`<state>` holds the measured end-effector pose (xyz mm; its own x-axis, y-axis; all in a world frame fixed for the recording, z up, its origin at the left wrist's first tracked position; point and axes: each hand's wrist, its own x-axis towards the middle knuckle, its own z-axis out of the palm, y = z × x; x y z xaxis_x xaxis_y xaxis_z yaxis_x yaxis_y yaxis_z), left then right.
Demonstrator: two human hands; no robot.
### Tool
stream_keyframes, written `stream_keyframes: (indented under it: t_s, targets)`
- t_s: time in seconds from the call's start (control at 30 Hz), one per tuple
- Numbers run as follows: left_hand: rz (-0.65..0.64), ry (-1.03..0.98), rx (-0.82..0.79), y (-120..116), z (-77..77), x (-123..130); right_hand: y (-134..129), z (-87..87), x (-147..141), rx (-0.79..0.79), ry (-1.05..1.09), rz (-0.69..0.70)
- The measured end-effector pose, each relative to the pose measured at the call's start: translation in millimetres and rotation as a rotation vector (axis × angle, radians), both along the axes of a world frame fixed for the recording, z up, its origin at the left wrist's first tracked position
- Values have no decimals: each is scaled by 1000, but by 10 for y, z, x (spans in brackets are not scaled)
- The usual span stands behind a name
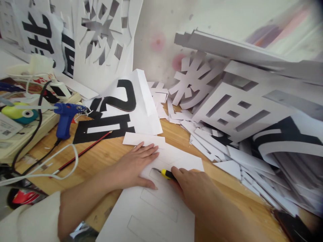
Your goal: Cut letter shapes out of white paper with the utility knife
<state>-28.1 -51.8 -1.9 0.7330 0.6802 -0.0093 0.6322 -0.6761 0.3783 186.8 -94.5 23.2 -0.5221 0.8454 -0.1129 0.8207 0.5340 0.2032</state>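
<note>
A white sheet [148, 220] with pencilled rectangles lies on the wooden table in front of me. Flat on its left side, my left hand [136, 164] presses down with fingers spread. My right hand [188, 183] grips a yellow and black utility knife [168, 173], its blade tip at a pencilled outline on the sheet near my left thumb. Beyond my left fingertips a narrow white strip [143, 138] lies at the sheet's far end. A red and black pencil [85, 151] rests to the left of my left hand.
At left are a blue glue gun [65, 117], a white cable [75, 161] and a cluttered box [32, 134]. Black cut-out characters [108, 127] lie ahead. Cut white characters [234, 104] lean against the wall, with paper offcuts [214, 148] heaped at right.
</note>
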Motion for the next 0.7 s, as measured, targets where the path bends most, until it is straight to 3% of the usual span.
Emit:
stream_keyframes:
  t_s: [0.33, 0.7]
  targets:
    - [-17, 44, 10, 5, -13, -17, 116, 252, -62, -80, -69, 98]
    - [-36, 79, 19, 14, -2, -28, 55, 405, 8, -169, -156, 28]
